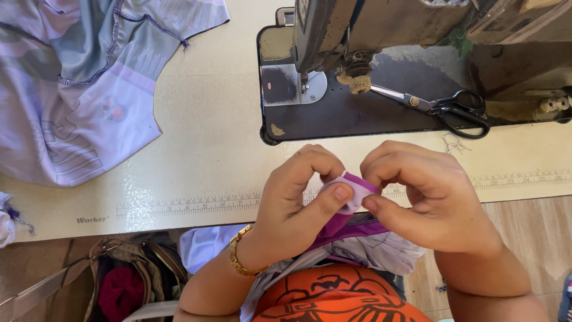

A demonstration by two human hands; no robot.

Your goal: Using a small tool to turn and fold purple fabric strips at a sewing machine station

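The fabric piece (pixel 351 194), a small lilac and purple fold, was held above the near edge of the sewing table (pixel 208 137), between both hands and in front of the sewing machine (pixel 369 65). The left hand (pixel 298 206) pinched it between thumb and curled forefinger; the right hand (pixel 429 200) pinched its opposite edge in the same way, remaining fingers curled in. The material looked thin, light and limp, so it would likely crease readily and slip unless gripped close to the fold; the edges offered the best hold. A purple strip trailed from it down toward the lap. A pair of scissors (pixel 444 107) lay on the machine bed, well apart from the hands. A pale printed garment (pixel 83 89) lay at the table's far left corner. How the piece was folded could not be determined, as the fingers covered most of it. The machine's upper part was cut off by the frame.
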